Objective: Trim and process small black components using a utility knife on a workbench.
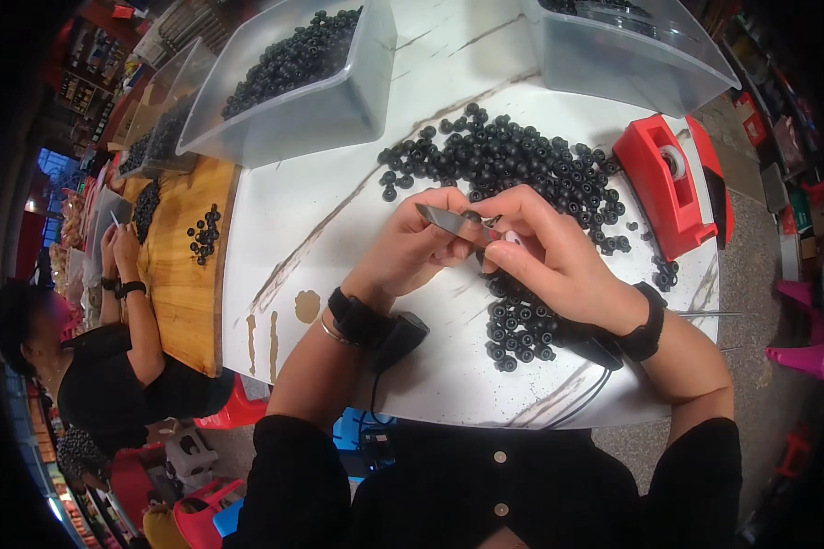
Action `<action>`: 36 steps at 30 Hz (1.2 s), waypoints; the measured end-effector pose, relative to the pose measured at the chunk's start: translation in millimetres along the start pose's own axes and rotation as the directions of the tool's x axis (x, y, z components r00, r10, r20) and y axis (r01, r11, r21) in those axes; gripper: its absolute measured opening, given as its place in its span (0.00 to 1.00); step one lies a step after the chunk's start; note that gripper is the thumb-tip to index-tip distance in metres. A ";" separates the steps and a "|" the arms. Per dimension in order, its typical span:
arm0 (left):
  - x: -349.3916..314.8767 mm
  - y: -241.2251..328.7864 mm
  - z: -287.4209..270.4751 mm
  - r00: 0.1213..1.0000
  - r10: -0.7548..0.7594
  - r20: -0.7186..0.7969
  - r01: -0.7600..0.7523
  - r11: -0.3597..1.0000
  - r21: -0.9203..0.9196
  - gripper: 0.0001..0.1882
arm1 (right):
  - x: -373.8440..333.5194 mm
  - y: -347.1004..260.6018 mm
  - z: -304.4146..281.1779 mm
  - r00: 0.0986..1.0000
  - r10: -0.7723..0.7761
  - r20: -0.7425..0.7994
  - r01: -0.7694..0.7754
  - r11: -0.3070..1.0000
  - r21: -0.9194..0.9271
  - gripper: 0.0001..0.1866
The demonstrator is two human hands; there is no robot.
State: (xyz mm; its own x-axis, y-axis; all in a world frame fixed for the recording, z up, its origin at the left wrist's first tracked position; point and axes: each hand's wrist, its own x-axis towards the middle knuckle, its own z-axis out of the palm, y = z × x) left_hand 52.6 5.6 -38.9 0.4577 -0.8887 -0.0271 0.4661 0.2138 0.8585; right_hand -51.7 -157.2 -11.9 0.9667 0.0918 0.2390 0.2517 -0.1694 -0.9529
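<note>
Both hands meet above the white table, close to a heap of small black round parts (pixel 531 160). My right hand (pixel 558 265) is closed around a small knife (pixel 453 222), its blade pointing left across the fingers of the other hand. Pinched in my left hand (pixel 410 245) is a small black round part (pixel 471 217), mostly covered by fingers and blade. More loose black parts (pixel 522 334) lie below my right hand on the tabletop.
Clear plastic bins of black parts stand at the far left (pixel 339 110) and far right (pixel 613 69). A red tape dispenser (pixel 664 183) sits at the right edge. At left, a person (pixel 101 357) works at a wooden table (pixel 188 302). Cables trail near my wrists.
</note>
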 end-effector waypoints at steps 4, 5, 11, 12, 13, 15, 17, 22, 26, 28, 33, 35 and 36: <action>0.8 2.9 1.3 0.999 -0.035 -0.007 0.035 0.999 0.018 0.04 | -0.2 -0.3 -0.2 1.000 0.012 0.001 -0.012 1.000 -0.009 0.14; 1.3 3.2 1.1 0.999 -0.036 0.003 0.036 0.999 0.026 0.05 | -0.2 -0.2 -0.1 1.000 0.015 0.000 -0.015 1.000 -0.009 0.14; 2.1 1.7 4.1 1.000 -0.012 0.013 0.013 0.999 -0.038 0.05 | -0.3 0.0 -0.7 1.000 0.017 0.013 -0.017 1.000 0.015 0.13; 1.7 1.7 2.9 1.000 -0.012 0.013 0.012 0.999 -0.038 0.05 | -0.4 -0.5 -0.7 1.000 0.016 0.013 -0.016 1.000 0.015 0.13; 1.4 1.1 0.2 0.999 -0.018 0.031 0.019 0.999 -0.039 0.04 | -0.5 -1.0 -0.7 1.000 0.012 0.014 -0.012 1.000 0.006 0.13; 0.9 -1.1 -2.5 0.999 -0.024 0.048 0.026 0.999 -0.039 0.04 | -0.5 -1.4 -0.1 1.000 0.008 0.014 -0.008 1.000 -0.002 0.13; 0.4 -3.6 -2.9 0.999 0.008 0.050 -0.006 0.999 -0.031 0.03 | -0.6 -1.7 1.8 1.000 -0.012 -0.003 0.012 1.000 0.014 0.13; 0.4 -0.7 -2.0 0.997 -0.007 0.074 0.011 0.999 -0.052 0.03 | -1.8 -2.4 3.4 1.000 0.018 0.004 -0.018 0.999 0.029 0.12; 2.0 -6.7 -6.6 0.988 0.060 0.145 -0.046 0.994 -0.100 0.05 | -1.0 -2.2 3.6 1.000 -0.012 -0.015 0.012 0.999 0.032 0.12; 3.5 -6.5 -2.0 0.988 0.063 0.138 -0.050 0.994 -0.099 0.06 | -2.0 -2.0 6.4 0.999 -0.011 -0.044 0.015 0.996 0.089 0.11; 4.5 -2.1 -2.1 0.989 0.034 0.145 -0.022 0.996 -0.087 0.07 | 2.9 -18.7 -6.9 0.951 0.302 -0.066 -0.219 0.809 0.546 0.12; 6.6 0.5 3.4 0.995 0.045 0.092 -0.036 0.995 -0.093 0.06 | 2.3 -24.8 -14.2 0.948 0.308 -0.080 -0.200 0.772 0.603 0.13; 6.1 2.2 4.4 0.994 0.054 0.092 -0.045 0.995 -0.092 0.06 | 1.7 -27.7 -18.2 0.950 0.302 -0.077 -0.199 0.777 0.597 0.13</action>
State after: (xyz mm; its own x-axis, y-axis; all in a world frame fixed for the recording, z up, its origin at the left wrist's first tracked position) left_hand 53.1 -1.2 -34.9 0.4100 -0.9097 0.0664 0.5128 0.2901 0.8080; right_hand -56.1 -170.2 18.2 0.9981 -0.0392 -0.0468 -0.0250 0.4364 -0.8994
